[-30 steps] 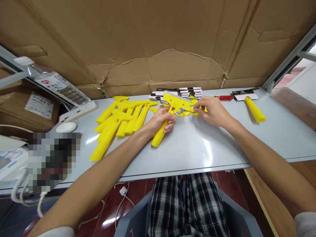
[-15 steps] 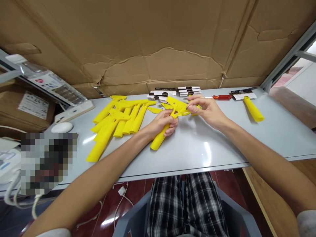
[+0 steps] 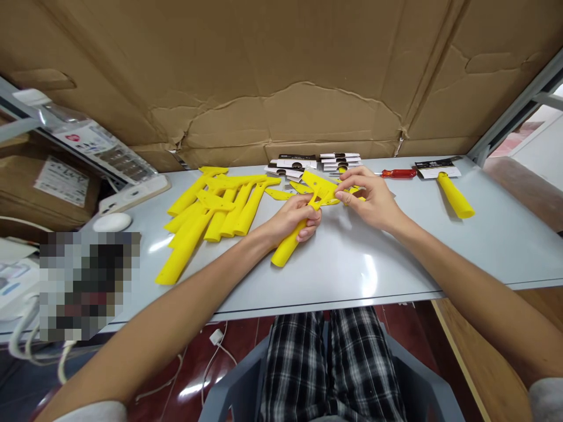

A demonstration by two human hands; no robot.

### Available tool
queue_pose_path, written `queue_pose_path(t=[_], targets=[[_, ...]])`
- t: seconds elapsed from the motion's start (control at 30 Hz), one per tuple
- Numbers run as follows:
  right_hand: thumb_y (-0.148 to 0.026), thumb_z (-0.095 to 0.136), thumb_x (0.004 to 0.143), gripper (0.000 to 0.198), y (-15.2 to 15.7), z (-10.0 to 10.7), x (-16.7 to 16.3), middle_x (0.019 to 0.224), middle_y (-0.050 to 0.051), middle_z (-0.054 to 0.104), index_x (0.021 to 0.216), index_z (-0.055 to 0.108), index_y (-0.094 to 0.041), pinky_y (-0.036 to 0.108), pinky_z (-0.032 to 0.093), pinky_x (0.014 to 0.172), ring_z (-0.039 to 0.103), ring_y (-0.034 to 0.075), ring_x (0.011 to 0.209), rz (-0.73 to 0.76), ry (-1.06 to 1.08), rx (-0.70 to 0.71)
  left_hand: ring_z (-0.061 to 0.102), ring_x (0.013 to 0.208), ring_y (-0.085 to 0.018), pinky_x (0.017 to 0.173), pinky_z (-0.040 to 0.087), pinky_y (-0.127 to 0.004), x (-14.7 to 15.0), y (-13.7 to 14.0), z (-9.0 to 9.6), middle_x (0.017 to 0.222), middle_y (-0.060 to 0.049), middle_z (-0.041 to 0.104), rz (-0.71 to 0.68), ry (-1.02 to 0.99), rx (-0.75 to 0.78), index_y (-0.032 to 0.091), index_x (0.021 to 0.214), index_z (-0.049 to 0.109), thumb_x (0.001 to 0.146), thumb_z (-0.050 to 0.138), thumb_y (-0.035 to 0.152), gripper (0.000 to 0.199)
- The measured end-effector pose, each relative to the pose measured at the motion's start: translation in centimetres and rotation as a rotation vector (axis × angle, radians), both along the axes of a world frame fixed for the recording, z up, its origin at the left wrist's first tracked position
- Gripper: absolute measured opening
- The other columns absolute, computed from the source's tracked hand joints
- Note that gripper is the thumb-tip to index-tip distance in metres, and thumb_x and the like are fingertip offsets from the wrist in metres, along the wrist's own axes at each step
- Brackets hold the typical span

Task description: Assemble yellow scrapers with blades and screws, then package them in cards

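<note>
My left hand (image 3: 298, 218) is wrapped round the grip of a yellow plastic handle (image 3: 287, 249), whose wide, flared head points up and away from me. At the head's right edge, my right hand (image 3: 367, 196) pinches with thumb and fingertips; whether a small part lies between them is hidden. Several flat yellow pieces (image 3: 278, 194) lie just behind the hands, partly covered by them. To the left is a pile of similar yellow handles (image 3: 185, 246).
Stacks of black-and-white cards (image 3: 341, 158) lie at the back. Right of them are a red-handled screwdriver (image 3: 398, 174) and a yellow tool with a card (image 3: 455, 196). A white mouse (image 3: 112, 222) and power strip (image 3: 134, 196) are left. Cardboard (image 3: 281, 70) walls the table's back.
Both hands keep their hold on the yellow handle, with the right fingers shifted slightly at its head. The whole view has moved a little.
</note>
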State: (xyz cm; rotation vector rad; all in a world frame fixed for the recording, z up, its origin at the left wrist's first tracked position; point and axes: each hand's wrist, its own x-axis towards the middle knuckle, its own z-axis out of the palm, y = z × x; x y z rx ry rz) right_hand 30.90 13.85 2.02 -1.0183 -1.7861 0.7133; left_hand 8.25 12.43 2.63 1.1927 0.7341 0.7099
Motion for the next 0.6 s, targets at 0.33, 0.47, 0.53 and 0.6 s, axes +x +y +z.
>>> queue_pose_path(t=[0.33, 0.47, 0.53, 0.6], targets=[[-0.046, 0.075, 0.089, 0.025, -0.4, 0.1, -0.4, 0.116, 0.011, 0.064, 0.093, 0.078, -0.021, 0.030, 0.056, 0.070, 0.064, 0.023, 0.109, -0.069, -0.048, 0.038, 0.039, 0.034, -0.005, 0.032, 0.030, -0.019, -0.2, 0.2, -0.4, 0.053, 0.007, 0.044, -0.030, 0.003, 0.010, 0.020, 0.066, 0.048, 0.076, 0.072, 0.026, 0.027], [-0.054, 0.080, 0.084, 0.036, -0.4, 0.1, -0.7, 0.111, 0.009, 0.065, 0.088, 0.073, -0.019, 0.031, 0.056, 0.071, 0.064, 0.019, 0.096, -0.104, -0.020, 0.016, 0.039, 0.033, -0.006, 0.032, 0.030, -0.019, -0.2, 0.2, -0.4, 0.056, 0.008, 0.047, -0.024, -0.012, -0.003, 0.020, 0.077, 0.052, 0.074, 0.073, 0.024, 0.022], [-0.060, 0.081, 0.082, 0.042, -0.1, 0.3, -0.4, 0.108, 0.009, 0.067, 0.087, 0.071, -0.019, 0.030, 0.055, 0.071, 0.064, 0.017, 0.089, -0.113, 0.013, -0.022, 0.037, 0.033, -0.006, 0.031, 0.030, -0.019, -0.1, 0.2, -0.4, 0.055, 0.008, 0.047, -0.012, -0.021, -0.014, 0.021, 0.080, 0.052, 0.072, 0.074, 0.024, 0.024], [-0.061, 0.075, 0.087, 0.043, 0.5, 0.9, 0.5, 0.106, 0.009, 0.068, 0.088, 0.070, -0.018, 0.030, 0.053, 0.070, 0.064, 0.016, 0.086, -0.167, 0.020, -0.006, 0.037, 0.033, -0.006, 0.031, 0.029, -0.019, -0.1, 0.2, -0.3, 0.054, 0.009, 0.045, 0.011, -0.026, -0.022, 0.021, 0.076, 0.048, 0.071, 0.074, 0.024, 0.026]])
